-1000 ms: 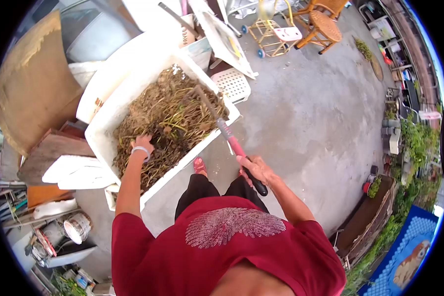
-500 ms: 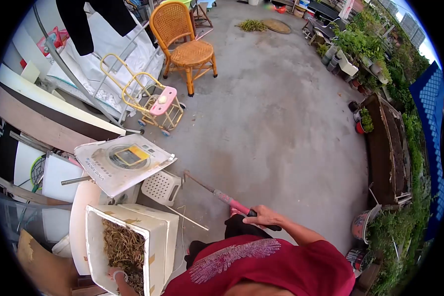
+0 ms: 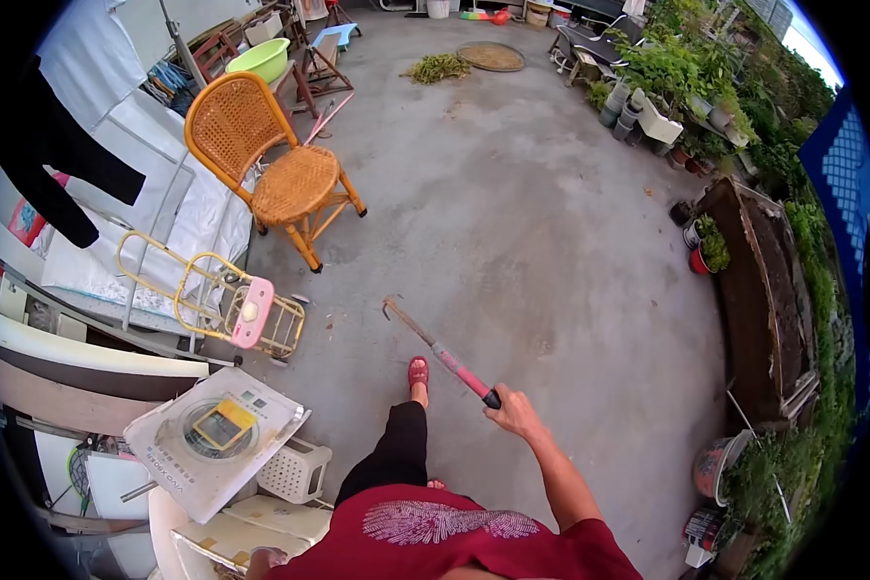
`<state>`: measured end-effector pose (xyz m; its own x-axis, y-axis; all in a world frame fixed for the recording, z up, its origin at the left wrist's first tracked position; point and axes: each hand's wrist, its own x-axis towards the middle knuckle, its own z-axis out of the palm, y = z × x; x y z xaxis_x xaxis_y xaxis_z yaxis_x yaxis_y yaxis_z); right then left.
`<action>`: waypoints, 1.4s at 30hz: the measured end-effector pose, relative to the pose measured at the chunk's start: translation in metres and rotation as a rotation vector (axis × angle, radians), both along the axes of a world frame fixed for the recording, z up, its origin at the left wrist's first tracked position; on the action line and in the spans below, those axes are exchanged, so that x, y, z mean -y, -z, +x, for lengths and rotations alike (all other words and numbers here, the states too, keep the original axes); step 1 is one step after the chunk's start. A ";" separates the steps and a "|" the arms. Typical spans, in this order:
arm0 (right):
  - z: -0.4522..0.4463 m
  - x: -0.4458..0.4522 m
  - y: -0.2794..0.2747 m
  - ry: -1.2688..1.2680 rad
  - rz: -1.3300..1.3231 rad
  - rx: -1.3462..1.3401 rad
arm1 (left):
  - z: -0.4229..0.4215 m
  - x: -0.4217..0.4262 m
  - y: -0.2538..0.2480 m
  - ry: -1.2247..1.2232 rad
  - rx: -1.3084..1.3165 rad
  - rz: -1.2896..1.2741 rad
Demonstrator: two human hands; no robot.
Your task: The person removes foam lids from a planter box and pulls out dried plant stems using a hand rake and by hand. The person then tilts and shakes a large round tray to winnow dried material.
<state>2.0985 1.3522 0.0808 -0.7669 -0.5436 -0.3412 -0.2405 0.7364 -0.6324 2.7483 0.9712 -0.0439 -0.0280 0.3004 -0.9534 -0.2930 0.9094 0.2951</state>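
Observation:
My right hand (image 3: pixel 514 414) is closed around the black end of a hand tool (image 3: pixel 459 371). The tool has a pink grip and a thin, rusty metal shaft with a hooked tip, held up over the concrete floor. At the bottom edge, my left hand (image 3: pixel 265 557) is only partly in view beside the white foam box (image 3: pixel 278 514); its fingers cannot be made out. The plant matter inside the box is out of sight. A white perforated stool (image 3: pixel 295 471) stands right behind the box, near a flat printed carton (image 3: pixel 208 440).
A wicker chair (image 3: pixel 297 184) stands ahead on the left, with a yellow-framed cart (image 3: pixel 251 312) nearer. Farther off, green plants (image 3: pixel 437 68) lie by a round woven tray (image 3: pixel 491 56). A long brown planter (image 3: pixel 744 290) and potted plants line the right side.
The view has swung away from the box, which now shows only at the bottom. My left hand has moved toward the frame's edge. One foot is forward, and the tool stays in my right hand.

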 end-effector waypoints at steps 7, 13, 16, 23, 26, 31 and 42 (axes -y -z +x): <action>-0.104 -0.105 0.165 0.857 0.412 0.617 | -0.420 0.186 -0.009 -0.566 -0.326 -0.946; -0.081 -0.202 0.174 0.454 0.908 0.615 | -0.889 0.158 -0.145 -0.767 -1.252 -0.281; -0.161 -0.127 0.119 0.719 0.740 0.817 | -1.012 0.143 -0.140 -0.779 -1.311 -0.043; -0.432 -0.011 0.068 0.635 0.564 0.865 | -1.045 0.171 -0.022 -0.605 -0.673 -0.343; -0.583 0.030 0.061 0.730 0.498 0.804 | -0.999 0.192 -0.012 -0.586 -0.410 -0.496; -0.839 0.104 0.146 0.362 0.514 -0.148 | -0.988 0.237 0.010 -0.737 -0.080 -0.572; -1.110 0.373 0.102 0.630 0.445 0.315 | -1.492 0.566 -0.058 -0.885 -0.996 -0.529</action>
